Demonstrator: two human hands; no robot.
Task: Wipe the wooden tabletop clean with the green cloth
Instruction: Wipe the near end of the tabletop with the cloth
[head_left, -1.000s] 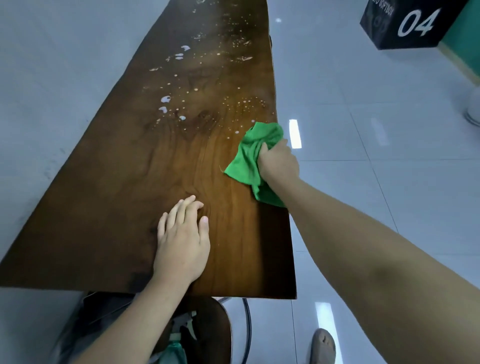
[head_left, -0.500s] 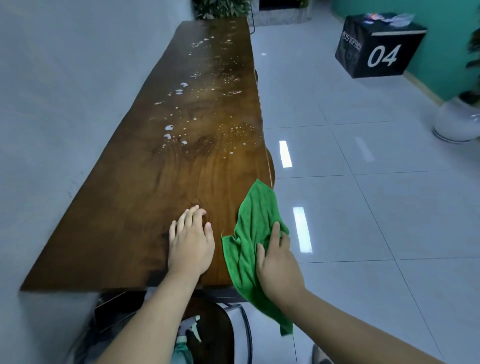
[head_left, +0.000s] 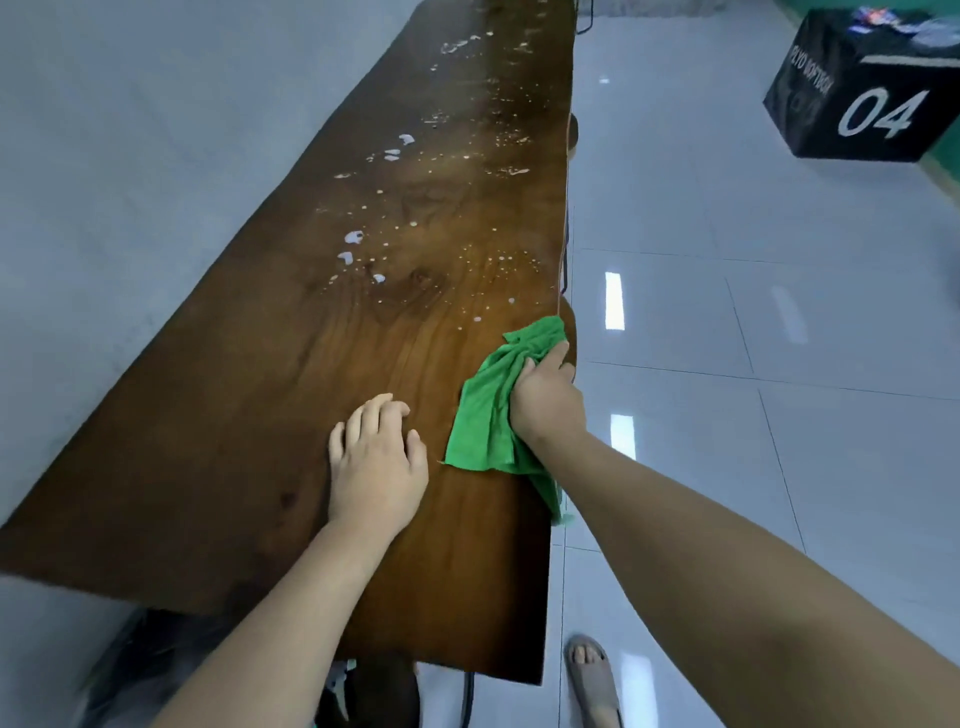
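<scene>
A long dark wooden tabletop (head_left: 249, 415) runs away from me along the wall on the left. White droplets and foam spots (head_left: 358, 244) speckle its middle and far part. My right hand (head_left: 545, 400) grips the bunched green cloth (head_left: 483, 415) and presses it on the wood at the table's right edge, a little short of the nearest droplets. One corner of the cloth hangs over that edge. My left hand (head_left: 376, 462) lies flat on the near part of the tabletop, fingers apart, holding nothing, just left of the cloth.
A grey wall (head_left: 130, 156) borders the table on the left. Glossy white floor tiles (head_left: 779, 467) spread to the right. A black cube marked 04 (head_left: 867, 98) stands at the far right. My sandalled foot (head_left: 592, 675) is below the table's near right corner.
Half a second ago the cloth hung at the table's near right corner; my right hand has pushed it forward along the right edge toward the droplets. My left hand stayed flat in place.
</scene>
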